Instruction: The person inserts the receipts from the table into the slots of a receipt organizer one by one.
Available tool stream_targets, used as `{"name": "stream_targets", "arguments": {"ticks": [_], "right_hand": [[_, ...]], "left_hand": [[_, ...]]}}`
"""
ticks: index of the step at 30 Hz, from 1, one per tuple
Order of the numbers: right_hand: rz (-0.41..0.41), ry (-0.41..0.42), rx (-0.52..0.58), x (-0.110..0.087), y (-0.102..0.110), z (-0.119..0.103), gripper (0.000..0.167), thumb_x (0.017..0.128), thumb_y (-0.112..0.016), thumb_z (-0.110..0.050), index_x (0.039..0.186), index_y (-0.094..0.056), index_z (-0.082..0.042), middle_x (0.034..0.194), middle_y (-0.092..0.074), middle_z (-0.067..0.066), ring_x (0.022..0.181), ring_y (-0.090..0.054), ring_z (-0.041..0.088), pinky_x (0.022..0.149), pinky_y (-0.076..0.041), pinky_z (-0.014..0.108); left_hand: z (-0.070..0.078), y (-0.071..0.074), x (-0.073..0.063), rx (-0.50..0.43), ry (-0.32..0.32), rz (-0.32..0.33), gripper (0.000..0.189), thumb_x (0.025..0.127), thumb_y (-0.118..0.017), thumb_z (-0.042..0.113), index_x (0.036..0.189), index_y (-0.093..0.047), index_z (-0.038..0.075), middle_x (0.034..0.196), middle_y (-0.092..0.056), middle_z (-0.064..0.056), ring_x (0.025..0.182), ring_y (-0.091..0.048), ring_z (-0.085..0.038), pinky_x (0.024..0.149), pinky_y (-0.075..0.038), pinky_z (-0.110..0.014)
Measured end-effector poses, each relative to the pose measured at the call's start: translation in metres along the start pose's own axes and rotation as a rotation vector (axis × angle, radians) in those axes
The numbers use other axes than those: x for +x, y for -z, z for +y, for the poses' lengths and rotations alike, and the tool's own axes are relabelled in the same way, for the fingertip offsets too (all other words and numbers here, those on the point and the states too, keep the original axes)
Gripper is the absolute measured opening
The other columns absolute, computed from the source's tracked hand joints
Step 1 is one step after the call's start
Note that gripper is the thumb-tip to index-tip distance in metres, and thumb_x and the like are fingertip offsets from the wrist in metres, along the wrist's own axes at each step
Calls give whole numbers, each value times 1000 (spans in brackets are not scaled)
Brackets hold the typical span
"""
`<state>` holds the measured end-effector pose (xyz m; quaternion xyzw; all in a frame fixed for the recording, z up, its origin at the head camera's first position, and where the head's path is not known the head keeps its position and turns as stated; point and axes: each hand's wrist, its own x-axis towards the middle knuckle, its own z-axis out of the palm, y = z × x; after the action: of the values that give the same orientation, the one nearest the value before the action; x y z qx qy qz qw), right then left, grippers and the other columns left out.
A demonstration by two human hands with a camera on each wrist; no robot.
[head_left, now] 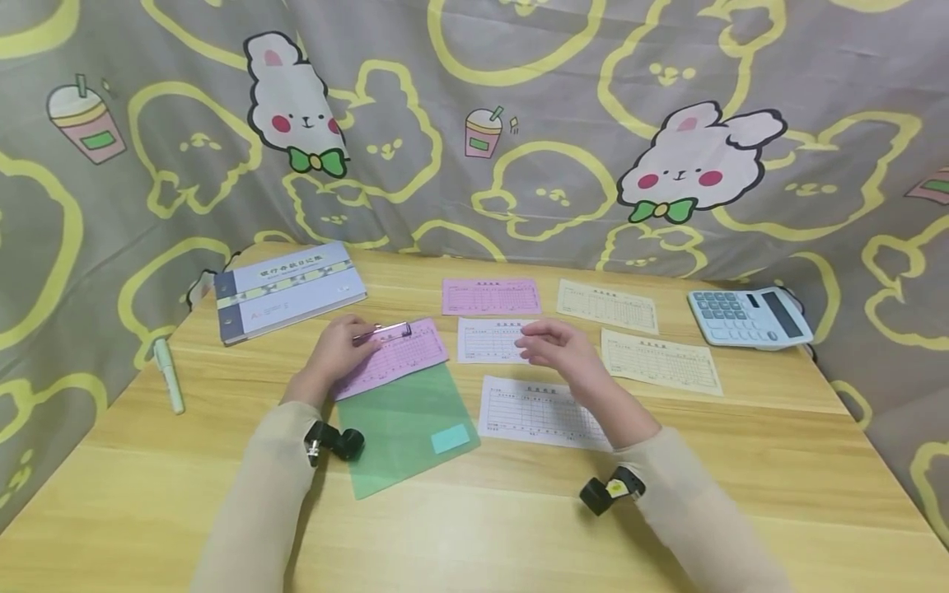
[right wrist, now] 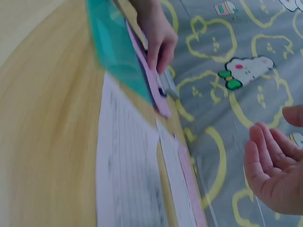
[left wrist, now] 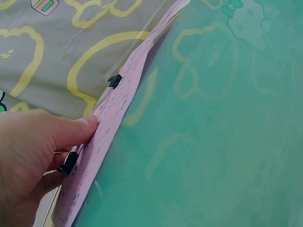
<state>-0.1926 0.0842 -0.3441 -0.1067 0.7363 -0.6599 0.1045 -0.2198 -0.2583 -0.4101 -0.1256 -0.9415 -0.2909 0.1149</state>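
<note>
Through my feed, the left hand (head_left: 344,350) pinches the slim silver metal clip with black ends (head_left: 390,332) between thumb and fingers, at the top of the flat green plastic clipboard (head_left: 404,428). The pink printed paper slip (head_left: 400,356) lies across the clipboard's upper part, at the clip; I cannot tell whether the clip bites on it. The right hand (head_left: 559,350) holds nothing, its fingers loosely bent above the white slips.

For good work here, I would want the clip raised evenly at both ends, the slip's top edge pushed fully under it and squared to the board, then the pressure eased off gently so the thin paper neither creases nor skews. The idle hand could steady the slip's free corner.

I count six slips: two pink, one on the clipboard and one loose (head_left: 492,298); two white, near (head_left: 537,412) and far (head_left: 488,342); two cream, upper (head_left: 608,306) and lower (head_left: 660,362). There is one pale blue calculator (head_left: 749,317), one blue-and-white ledger (head_left: 289,292) and one pale green pen (head_left: 167,375).
</note>
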Motion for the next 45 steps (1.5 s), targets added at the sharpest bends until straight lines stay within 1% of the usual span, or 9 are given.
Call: {"name": "stream_targets", "arguments": {"ticks": [8,10,15,19,24,30,33,40,45], "right_hand": [[-2,22,-43,-26,42,27,34,83,-56,-8,109,-47,13,95,-60,14,85,-58,25,76,-46,33],[1,33,-39,-30,52,34,34,82,-56,-5,109,-46,14,93,-61,11,84,-58,23,75,-47,31],[48,54,-20,-34,74,46,35,81,-57,-4,108,-46,15,89,-62,7,84,-57,27,73,-47,26],[65,30,-87,-35,88,53,37,81,-58,-8,110,-46,13,95,-59,15,86,-57,26,74,-47,28],[74,-24,-189,-43,102,60,38,81,-60,-11,109,-49,12,100,-56,24,82,-58,15,72,-48,30],[75,-32,-218,-48,108,70,38,81,-60,-11,109,-50,11,101,-55,24,81,-57,11,70,-47,27],[76,-25,-265,-48,107,77,36,80,-61,-12,108,-52,9,101,-57,21,81,-55,9,68,-46,24],[120,83,-486,-45,100,88,26,75,-66,-11,99,-61,0,91,-60,11,79,-55,17,68,-44,22],[129,129,-643,-44,94,89,24,73,-68,-9,95,-63,-3,89,-55,6,78,-51,18,69,-43,29]], "left_hand": [[-2,2,-3,-11,-32,1,32,75,-66,10,100,-60,-8,91,-54,-16,86,-48,-31,79,-36,-44],[-2,3,-4,-11,-29,4,31,74,-66,10,100,-60,-7,90,-54,-16,86,-48,-32,80,-36,-44],[-2,7,-6,-3,2,-16,32,75,-65,9,102,-59,-7,93,-53,-18,88,-47,-34,81,-34,-46],[-2,8,-7,6,20,-23,31,76,-64,8,103,-58,-8,96,-53,-20,90,-47,-35,83,-33,-47],[-1,9,-9,6,10,-55,30,76,-63,7,102,-59,-6,95,-53,-19,90,-47,-35,83,-34,-47],[-3,14,-17,2,23,-35,28,75,-63,6,101,-60,-6,94,-54,-19,89,-48,-35,81,-34,-48],[-5,15,-21,-3,34,-35,29,76,-62,6,102,-59,-6,96,-54,-20,90,-47,-36,82,-34,-48],[-5,13,-22,-13,80,-41,32,78,-62,7,106,-57,-7,101,-52,-20,95,-45,-36,84,-32,-48],[-3,14,-22,-6,82,-41,32,78,-61,7,106,-57,-7,102,-52,-20,95,-44,-37,84,-32,-48]]}}
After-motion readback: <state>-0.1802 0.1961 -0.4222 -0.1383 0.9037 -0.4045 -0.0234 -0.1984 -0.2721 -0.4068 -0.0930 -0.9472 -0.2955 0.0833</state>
